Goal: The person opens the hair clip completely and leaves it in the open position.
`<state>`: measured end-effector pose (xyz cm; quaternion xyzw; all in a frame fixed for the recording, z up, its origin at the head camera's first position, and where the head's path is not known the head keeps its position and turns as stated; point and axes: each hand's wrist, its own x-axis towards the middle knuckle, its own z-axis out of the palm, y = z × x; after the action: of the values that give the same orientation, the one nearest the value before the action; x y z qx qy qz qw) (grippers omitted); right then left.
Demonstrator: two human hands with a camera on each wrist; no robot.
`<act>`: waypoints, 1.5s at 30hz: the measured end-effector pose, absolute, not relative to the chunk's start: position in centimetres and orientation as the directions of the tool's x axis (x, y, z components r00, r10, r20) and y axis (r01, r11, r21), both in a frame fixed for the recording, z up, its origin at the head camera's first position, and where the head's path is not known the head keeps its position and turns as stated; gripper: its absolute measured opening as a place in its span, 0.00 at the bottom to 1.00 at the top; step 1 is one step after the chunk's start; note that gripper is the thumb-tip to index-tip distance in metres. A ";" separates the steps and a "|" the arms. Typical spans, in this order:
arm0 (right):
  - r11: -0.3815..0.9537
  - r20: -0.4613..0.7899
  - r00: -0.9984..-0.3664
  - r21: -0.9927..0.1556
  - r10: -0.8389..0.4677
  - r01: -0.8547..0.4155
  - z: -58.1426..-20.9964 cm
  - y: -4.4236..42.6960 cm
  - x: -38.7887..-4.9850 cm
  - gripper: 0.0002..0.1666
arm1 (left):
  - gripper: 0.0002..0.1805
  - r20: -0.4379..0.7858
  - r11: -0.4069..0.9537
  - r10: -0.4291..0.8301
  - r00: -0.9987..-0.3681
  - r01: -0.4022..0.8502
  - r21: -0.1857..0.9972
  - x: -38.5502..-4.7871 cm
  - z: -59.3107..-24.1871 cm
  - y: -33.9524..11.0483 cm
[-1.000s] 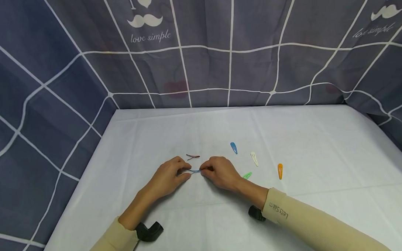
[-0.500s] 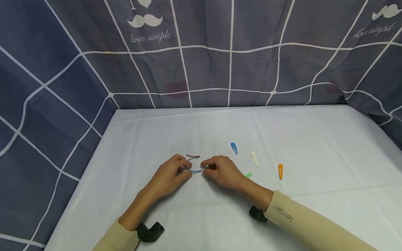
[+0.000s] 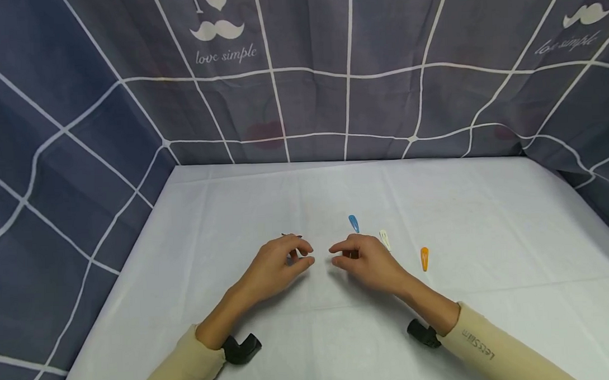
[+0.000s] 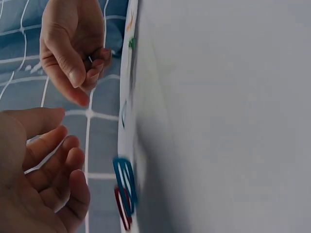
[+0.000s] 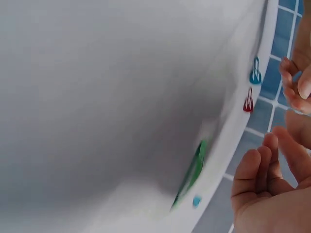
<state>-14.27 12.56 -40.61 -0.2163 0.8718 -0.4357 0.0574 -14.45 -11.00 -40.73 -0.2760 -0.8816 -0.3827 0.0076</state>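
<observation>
Both hands hover over the white cloth with fingers loosely bent and nothing held. My left hand (image 3: pixel 277 268) covers a blue snap hair clip in the head view; the left wrist view shows that blue clip (image 4: pixel 121 180) lying near a red hair clip (image 4: pixel 120 209). Just behind the left fingers, a bit of the red clip (image 3: pixel 291 235) sticks out. My right hand (image 3: pixel 370 263) faces the left one across a small gap. Beneath it, hidden from the head view, a green hair clip (image 5: pixel 195 167) appears blurred in the right wrist view.
Behind the right hand lie a light blue hair clip (image 3: pixel 354 223) and a cream-white one (image 3: pixel 384 240). An orange hair clip (image 3: pixel 425 259) lies farther right. A grey-blue gridded curtain (image 3: pixel 311 106) borders the white-covered table (image 3: pixel 512 222) at the back and sides.
The right hand let go of the blue clip, and the left fingers have come off it too. Both hands have shifted right, the right one now covering the green clip.
</observation>
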 end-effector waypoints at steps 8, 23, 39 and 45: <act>0.538 0.055 -0.927 -0.800 -0.371 -0.263 -40.0 16.8 -13.3 0.11 | 0.04 0.160 0.559 0.498 -0.852 0.457 0.692 -14.1 -40.3 -7.0; 0.591 0.021 -0.953 -0.780 -0.301 -0.204 -42.1 20.3 -13.0 0.11 | 0.09 0.002 0.663 0.450 -0.893 0.336 0.669 -13.4 -41.8 -1.5; 0.648 0.023 -0.955 -0.730 -0.295 -0.218 -42.3 20.2 -12.6 0.11 | 0.10 -0.038 0.736 0.463 -0.886 0.360 0.574 -13.3 -42.4 -0.4; 0.665 0.029 -0.955 -0.711 -0.294 -0.227 -42.4 20.1 -12.6 0.10 | 0.07 -0.018 0.743 0.457 -0.889 0.370 0.558 -13.4 -42.6 -0.4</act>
<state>-12.61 20.14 -42.38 -0.1430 0.9114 -0.3834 0.0441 -13.43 -0.44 -42.61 -0.2221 -0.9303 -0.2815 -0.0770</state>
